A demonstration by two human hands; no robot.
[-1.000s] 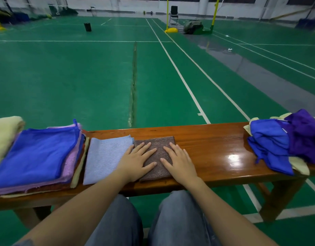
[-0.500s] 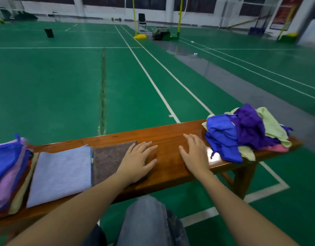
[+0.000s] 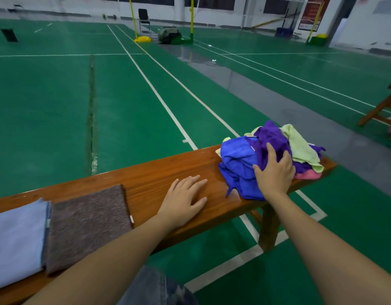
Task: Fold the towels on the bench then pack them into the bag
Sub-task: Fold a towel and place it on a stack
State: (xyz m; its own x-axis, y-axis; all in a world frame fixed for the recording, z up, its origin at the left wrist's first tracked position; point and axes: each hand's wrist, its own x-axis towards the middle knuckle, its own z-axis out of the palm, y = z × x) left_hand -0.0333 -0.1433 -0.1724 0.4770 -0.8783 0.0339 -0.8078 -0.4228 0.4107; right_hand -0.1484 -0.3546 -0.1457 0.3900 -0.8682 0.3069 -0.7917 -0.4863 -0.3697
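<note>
Right hand (image 3: 275, 172) lies spread on the heap, fingers loose over the crumpled purple microfibre towel (image 3: 271, 137), thumb on the bunched royal-blue towel (image 3: 236, 157), nothing clenched. Beyond the fingers sit a rumpled pale green towel (image 3: 300, 146) and a pink one (image 3: 306, 175) underneath, all on the glossy brown wooden bench (image 3: 159, 170). Left hand (image 3: 183, 200) rests flat on bare wood beside the heap. Further left, a folded brown square towel (image 3: 86, 225) touches a folded light-blue towel (image 3: 16, 241).

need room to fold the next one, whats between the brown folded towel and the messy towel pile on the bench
Head view: only the left hand, flat on the bare bench wood, between brown towel and pile.
</note>
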